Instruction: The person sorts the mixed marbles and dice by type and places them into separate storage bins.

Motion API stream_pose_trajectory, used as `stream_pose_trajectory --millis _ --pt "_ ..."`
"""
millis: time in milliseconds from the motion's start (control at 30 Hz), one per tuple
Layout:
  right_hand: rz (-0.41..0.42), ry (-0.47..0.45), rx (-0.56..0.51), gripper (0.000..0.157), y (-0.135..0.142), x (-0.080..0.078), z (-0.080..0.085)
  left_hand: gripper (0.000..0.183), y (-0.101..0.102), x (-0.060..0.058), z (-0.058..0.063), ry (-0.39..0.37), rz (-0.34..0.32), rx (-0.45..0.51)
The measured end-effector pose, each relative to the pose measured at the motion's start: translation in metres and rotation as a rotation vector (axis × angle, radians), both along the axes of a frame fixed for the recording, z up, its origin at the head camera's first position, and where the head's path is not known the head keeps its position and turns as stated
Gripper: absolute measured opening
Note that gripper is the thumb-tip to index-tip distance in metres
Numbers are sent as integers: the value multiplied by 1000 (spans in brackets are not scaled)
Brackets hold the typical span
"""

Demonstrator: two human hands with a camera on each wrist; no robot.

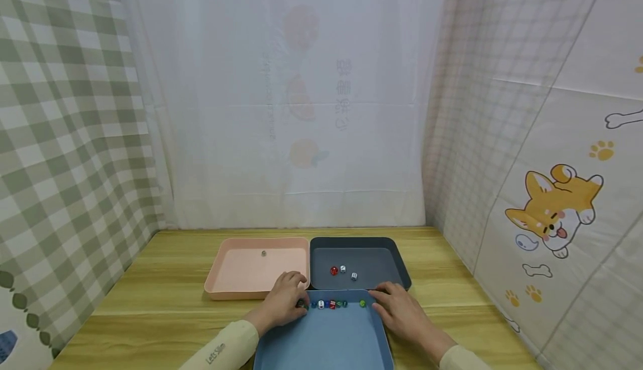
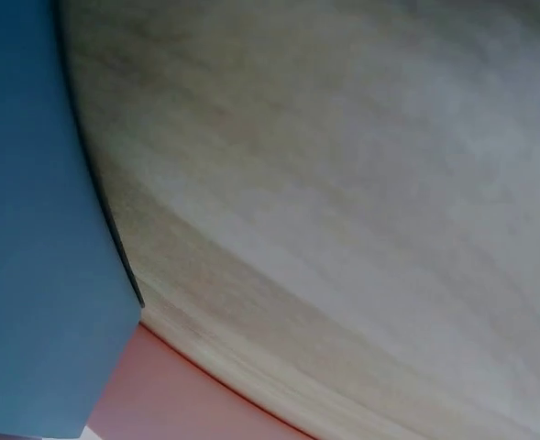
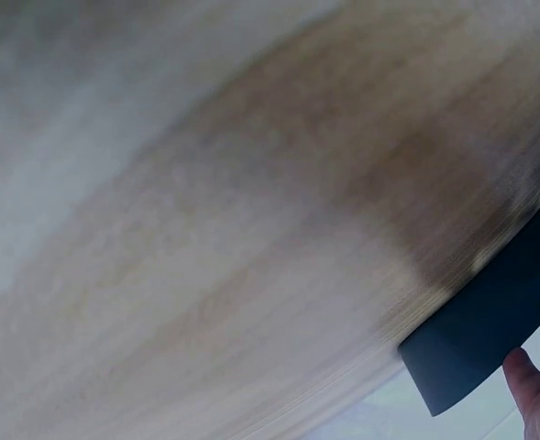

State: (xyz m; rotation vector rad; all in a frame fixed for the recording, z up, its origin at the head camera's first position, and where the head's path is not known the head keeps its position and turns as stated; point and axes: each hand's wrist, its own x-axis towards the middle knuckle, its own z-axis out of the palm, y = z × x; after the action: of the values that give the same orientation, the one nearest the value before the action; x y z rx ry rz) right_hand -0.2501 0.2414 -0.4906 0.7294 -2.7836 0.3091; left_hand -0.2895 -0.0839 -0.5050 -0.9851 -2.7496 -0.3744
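A blue tray [image 1: 326,342] lies nearest the person, with a row of small coloured dice along its far wall. A white die [image 1: 321,304], a red die [image 1: 332,304] and a green die [image 1: 363,303] are among them. My left hand [image 1: 283,302] is at the tray's far left corner, its thumb near a dark green die and its fingers relaxed toward the pink tray. At the far right corner, my right hand [image 1: 402,314] touches the rim with loosely extended fingers. Some of its fingertips [image 3: 524,376] show beside the dark tray in the right wrist view.
Behind on the left, a pink tray [image 1: 238,267] holds one small pale die [image 1: 263,253]. Beside it, a dark grey tray [image 1: 377,258] contains a red die [image 1: 334,270] and two whitish dice [image 1: 354,276]. All stand on a wood-grain table [image 1: 166,286], with curtains around.
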Motion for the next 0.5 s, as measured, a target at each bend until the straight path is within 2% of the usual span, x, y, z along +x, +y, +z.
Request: stream_pose_trajectory --millis 233,500 --pt "2 20 -3 30 -1 0 -1 6 -1 1 0 -18 -7 34" --pt "4 26 -2 29 -1 0 -1 6 -6 1 3 -22 -3 152"
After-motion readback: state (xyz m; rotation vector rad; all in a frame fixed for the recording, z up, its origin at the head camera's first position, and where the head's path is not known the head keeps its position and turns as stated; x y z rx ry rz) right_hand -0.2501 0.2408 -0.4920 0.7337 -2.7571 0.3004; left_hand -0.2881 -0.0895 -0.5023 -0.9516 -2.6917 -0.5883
